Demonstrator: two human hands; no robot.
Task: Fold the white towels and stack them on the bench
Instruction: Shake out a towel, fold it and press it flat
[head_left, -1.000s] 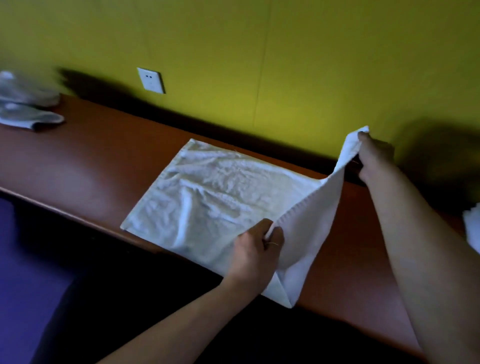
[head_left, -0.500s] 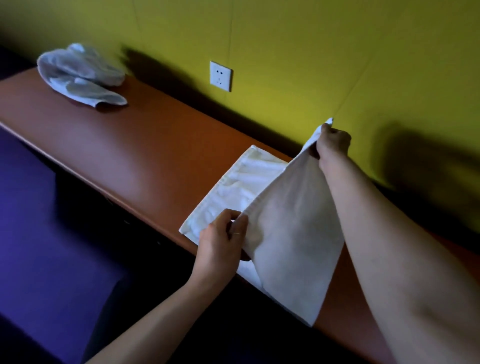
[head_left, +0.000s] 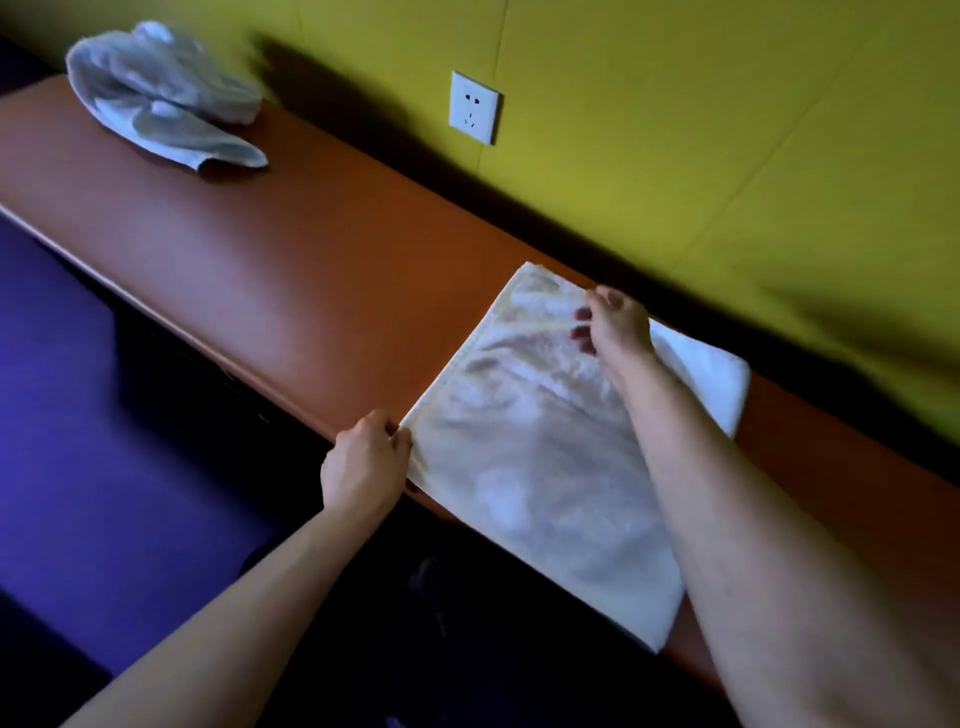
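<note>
A white towel (head_left: 535, 457) lies folded in half on the orange-brown bench (head_left: 291, 270), its near end hanging over the front edge. My left hand (head_left: 366, 465) pinches the towel's near left corner at the bench edge. My right hand (head_left: 613, 325) rests on the far left part of the towel, fingers bent down onto the cloth near its far corner. Whether it still pinches the edge I cannot tell. A strip of the lower layer (head_left: 711, 379) shows to the right of my right forearm.
A crumpled pile of white towels (head_left: 161, 98) lies at the far left end of the bench. A white wall socket (head_left: 474, 108) sits on the yellow wall behind. Dark purple floor lies below the bench's front edge.
Both hands carried the towel's right half over to the left and laid it flat on the other half. The view has swung left, bringing the towel pile further into sight.
</note>
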